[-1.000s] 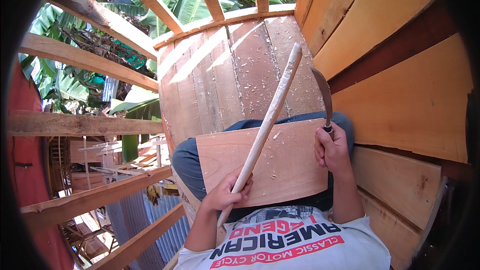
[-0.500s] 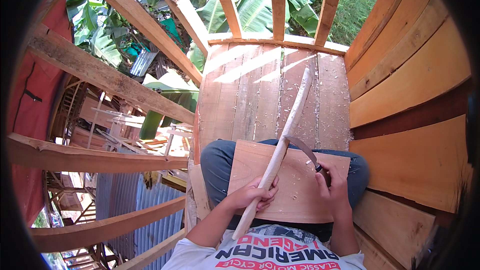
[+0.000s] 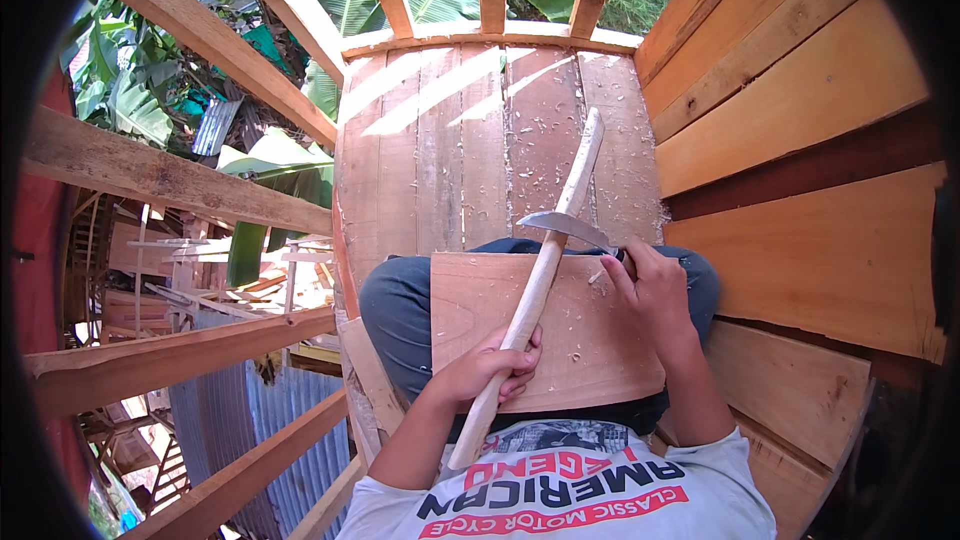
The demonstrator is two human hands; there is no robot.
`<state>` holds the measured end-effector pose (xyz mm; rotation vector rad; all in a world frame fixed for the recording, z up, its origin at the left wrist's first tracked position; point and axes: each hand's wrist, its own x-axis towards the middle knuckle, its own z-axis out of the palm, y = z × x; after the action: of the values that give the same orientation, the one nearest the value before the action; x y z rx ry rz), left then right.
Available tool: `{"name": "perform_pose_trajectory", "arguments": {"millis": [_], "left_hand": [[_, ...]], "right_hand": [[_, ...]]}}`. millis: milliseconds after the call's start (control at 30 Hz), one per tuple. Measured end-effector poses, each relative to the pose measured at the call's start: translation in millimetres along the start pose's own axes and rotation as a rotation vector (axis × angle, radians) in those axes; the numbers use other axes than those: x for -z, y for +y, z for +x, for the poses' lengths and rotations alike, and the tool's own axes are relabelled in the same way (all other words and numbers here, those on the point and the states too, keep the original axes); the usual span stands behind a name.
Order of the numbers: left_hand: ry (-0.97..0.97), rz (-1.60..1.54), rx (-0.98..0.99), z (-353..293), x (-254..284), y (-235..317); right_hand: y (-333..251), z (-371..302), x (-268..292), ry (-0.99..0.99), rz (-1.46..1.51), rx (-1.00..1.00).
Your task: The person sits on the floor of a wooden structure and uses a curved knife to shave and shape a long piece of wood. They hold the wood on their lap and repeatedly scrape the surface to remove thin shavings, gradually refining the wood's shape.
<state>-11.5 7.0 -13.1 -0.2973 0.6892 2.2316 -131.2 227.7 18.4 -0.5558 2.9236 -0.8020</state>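
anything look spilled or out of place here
Pale wood shavings lie scattered over the plank floor, with a few on the lap board. Untidy, but that fits with the curved knife crossing the stick; nothing else stands out.

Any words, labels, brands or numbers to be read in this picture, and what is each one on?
White shirt, chest: large dark and red lettering, legible, but I won't copy it out.
Red band on the shirt: smaller pale lettering, likewise not copied.
Curved knife, wooden stick and board: no lettering that I can make out.
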Motion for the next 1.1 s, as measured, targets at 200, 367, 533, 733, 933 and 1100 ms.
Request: {"name": "perform_pose_trajectory", "arguments": {"millis": [200, 367, 533, 733, 933, 1100], "left_hand": [[-0.023, 0.015, -0.006, -0.5, 4.0, 0.1], [-0.054, -0.004, -0.005, -0.1, 6.0, 1.6], [-0.063, -0.018, -0.003, -1.0, 7.1, 2.2], [-0.074, 0.010, -0.008, 0.5, 6.6, 0.4], [-0.063, 0.051, -0.013, -1.3, 6.1, 0.9], [-0.043, 0.027, 0.034, 0.7, 1.9, 4.0]], "right_hand": [[-11.0, -5.6, -7.7, -0.054, 0.063, 0.110], [-8.2, -11.0, -12.2, -0.066, 0.101, 0.186], [9.5, 25.9, -0.6, 0.044, 0.022, -0.150], [-2.3, 18.3, 5.8, -0.045, 0.038, 0.065], [-14.7, -4.3, 9.0, -0.210, 0.110, 0.329], [7.3, 19.0, 12.0, -0.055, 0.084, 0.055]]}}
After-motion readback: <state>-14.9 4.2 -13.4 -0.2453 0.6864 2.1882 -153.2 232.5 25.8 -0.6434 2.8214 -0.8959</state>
